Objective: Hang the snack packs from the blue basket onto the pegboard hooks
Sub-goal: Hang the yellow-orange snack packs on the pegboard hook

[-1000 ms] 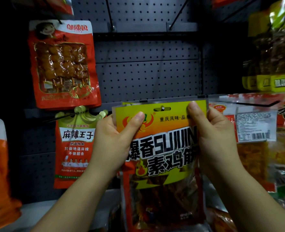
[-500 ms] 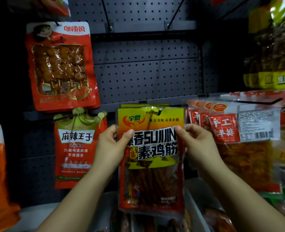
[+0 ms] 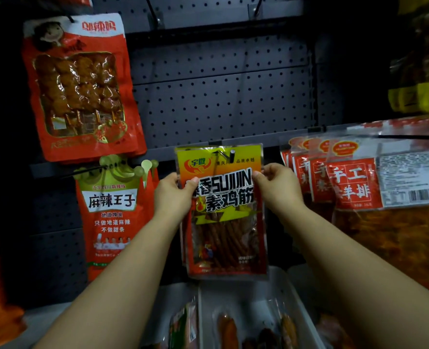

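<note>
Both hands hold a yellow pack [image 3: 223,205] upright against the pegboard [image 3: 221,96]: the left hand [image 3: 173,195] pinches its left edge with the thumb across the front, and the right hand [image 3: 277,187] pinches its right edge the same way. A hook [image 3: 231,155] pokes through the hang hole at the pack's top. It sits between a red-green pack [image 3: 111,212] and a row of red packs [image 3: 346,182], above a tray [image 3: 304,308] of snacks.

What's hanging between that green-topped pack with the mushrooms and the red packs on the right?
In the head view, one yellow-topped snack pack hangs there on a hook, with the left hand and right hand gripping its sides.
</note>
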